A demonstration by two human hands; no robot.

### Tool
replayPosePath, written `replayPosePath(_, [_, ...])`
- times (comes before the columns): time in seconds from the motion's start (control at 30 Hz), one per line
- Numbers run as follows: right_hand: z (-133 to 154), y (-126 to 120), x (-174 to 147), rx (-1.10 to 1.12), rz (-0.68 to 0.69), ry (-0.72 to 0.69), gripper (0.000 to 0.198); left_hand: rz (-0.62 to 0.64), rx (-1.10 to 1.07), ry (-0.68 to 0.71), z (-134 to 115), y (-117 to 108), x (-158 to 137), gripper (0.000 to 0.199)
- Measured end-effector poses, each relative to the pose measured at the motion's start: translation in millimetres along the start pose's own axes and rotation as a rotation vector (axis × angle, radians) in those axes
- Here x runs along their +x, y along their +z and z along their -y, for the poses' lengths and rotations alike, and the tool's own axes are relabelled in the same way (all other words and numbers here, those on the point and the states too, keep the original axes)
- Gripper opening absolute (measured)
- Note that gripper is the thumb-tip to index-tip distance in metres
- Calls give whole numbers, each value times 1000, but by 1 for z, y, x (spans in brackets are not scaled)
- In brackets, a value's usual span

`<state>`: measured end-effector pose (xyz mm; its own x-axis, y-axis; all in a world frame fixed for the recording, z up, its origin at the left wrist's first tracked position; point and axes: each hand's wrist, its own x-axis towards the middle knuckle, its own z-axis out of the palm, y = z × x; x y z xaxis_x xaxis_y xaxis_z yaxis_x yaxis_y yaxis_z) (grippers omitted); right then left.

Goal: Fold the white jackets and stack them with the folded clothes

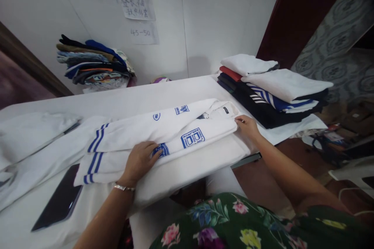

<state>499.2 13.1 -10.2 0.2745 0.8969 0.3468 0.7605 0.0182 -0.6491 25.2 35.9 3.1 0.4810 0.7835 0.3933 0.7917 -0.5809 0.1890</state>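
Note:
A white long-sleeved shirt (163,128) with blue logos and blue-striped cuffs lies folded lengthwise across the white table (122,99). My left hand (139,161) presses flat on the shirt's near edge, over a blue logo, fingers together. A thin bracelet sits on that wrist. My right hand (247,126) rests at the shirt's right end beside the collar, fingers pinching the fabric edge there. The striped cuffs (95,151) lie at the left end.
A dark phone or tablet (60,200) lies at the table's near left. Folded clothes are stacked at the right (271,89) and against the back wall (93,64). More white cloth (32,136) lies at far left. Paper notes hang on the wall.

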Motion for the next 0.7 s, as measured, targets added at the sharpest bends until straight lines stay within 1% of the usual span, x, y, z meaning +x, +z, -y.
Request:
replayPosePath(0.13, [-5, 4, 2, -94, 87, -72, 25, -8, 22, -4, 4, 3, 0, 30])
replayPosePath(0.2, [-7, 3, -1, -108, 94, -76, 25, -14, 19, 7, 4, 3, 0, 29])
replayPosePath(0.3, [0, -2, -9, -126, 44, -104, 27, -16, 20, 10, 4, 3, -1, 28])
replayPosePath(0.37, [13, -3, -15, -122, -16, -174, 31, -20, 17, 10, 3, 3, -1, 28])
replayPosePath(0.43, [30, 1, -19, -108, -37, -278, 35, -22, 9, 8, 2, 2, -1, 27])
replayPosePath(0.5, [45, 10, -21, -141, 36, -376, 40, -20, -3, -6, 2, 2, -1, 26])
replayPosePath(0.57, [54, 22, -20, -240, 196, -413, 45, -11, -22, -22, 2, 2, -1, 25])
replayPosePath(0.63, [57, 33, -18, -358, 376, -380, 49, -8, -38, -27, 2, 2, -1, 24])
replayPosePath(0.7, [57, 39, -17, -438, 483, -334, 49, -9, -44, -15, 3, 2, -3, 24])
